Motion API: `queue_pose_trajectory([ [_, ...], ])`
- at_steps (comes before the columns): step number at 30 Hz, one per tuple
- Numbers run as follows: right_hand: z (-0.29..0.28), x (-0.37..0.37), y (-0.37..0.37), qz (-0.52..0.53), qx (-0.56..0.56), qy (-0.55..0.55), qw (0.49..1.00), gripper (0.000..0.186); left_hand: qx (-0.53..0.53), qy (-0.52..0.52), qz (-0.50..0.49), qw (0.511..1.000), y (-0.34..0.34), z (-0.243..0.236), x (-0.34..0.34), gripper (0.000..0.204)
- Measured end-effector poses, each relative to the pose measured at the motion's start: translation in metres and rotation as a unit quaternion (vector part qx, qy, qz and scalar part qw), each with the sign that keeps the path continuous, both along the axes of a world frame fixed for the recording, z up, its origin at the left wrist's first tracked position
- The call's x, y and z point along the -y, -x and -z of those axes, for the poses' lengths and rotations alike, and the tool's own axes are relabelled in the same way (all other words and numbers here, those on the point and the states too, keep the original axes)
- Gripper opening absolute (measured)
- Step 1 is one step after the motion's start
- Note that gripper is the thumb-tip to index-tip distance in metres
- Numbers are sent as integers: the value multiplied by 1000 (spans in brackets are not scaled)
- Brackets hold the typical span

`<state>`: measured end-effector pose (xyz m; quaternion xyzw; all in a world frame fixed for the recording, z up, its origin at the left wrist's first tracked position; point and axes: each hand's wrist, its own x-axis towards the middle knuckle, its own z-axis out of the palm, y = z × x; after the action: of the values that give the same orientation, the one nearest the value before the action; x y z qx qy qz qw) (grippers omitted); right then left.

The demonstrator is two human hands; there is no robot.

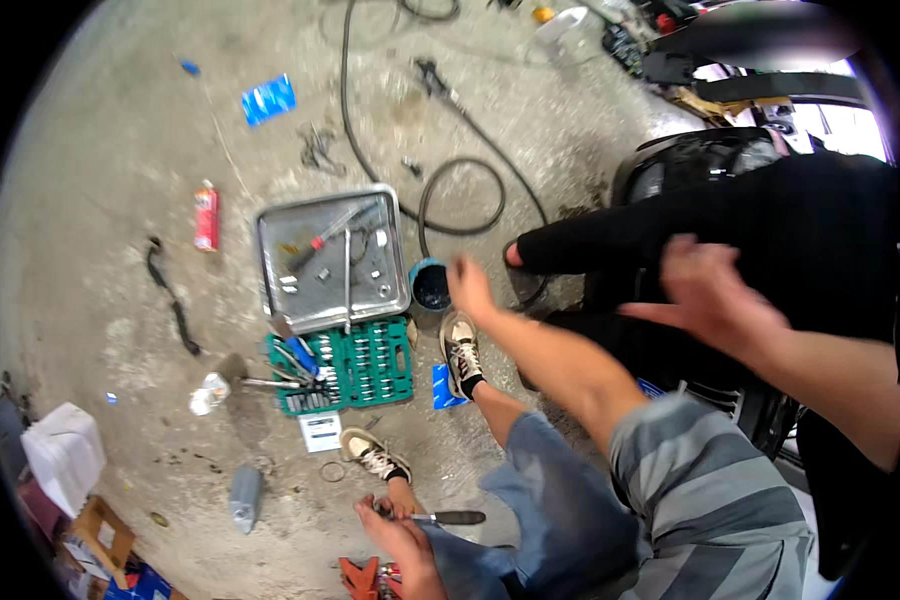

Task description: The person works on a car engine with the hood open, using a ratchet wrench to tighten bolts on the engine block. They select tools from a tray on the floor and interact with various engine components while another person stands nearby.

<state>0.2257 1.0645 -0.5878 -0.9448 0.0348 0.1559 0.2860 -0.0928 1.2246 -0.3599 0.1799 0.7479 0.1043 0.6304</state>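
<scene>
My left hand (407, 545), low in the view, is closed round the metal end of a ratchet wrench (458, 518). Its dark handle points right, beside my knee. My right hand (470, 287) is stretched out at the right rim of a small blue-edged tub (431, 287) with dark contents. Motion blurs its fingers, so I cannot tell whether they grip anything. Left of the tub lies a metal tray (300, 283) with a long bar (348, 275), a red-and-black-handled tool and small sockets. Against its near edge an open green socket set (378, 362) has loose tools lying across it.
A co-worker's blurred hand (715, 300) and black-clad leg (610, 240) are on the right, near a dark vehicle part. A black hose (348, 100) coils behind the tray. A red tube (206, 218), grey bottle (245, 500) and white jug (65, 450) are to the left.
</scene>
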Motion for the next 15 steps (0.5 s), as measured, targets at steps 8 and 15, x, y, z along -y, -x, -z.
queue_pose_trajectory([
  [8, 240, -88, -280, -110, 88, 192, 971, 54, -144, 57, 77, 985, -65, 101, 49, 31],
  [15, 189, -58, -185, 6, 20, -43, 999, 41, -94, 30, 28, 995, -76, 88, 54, 22],
])
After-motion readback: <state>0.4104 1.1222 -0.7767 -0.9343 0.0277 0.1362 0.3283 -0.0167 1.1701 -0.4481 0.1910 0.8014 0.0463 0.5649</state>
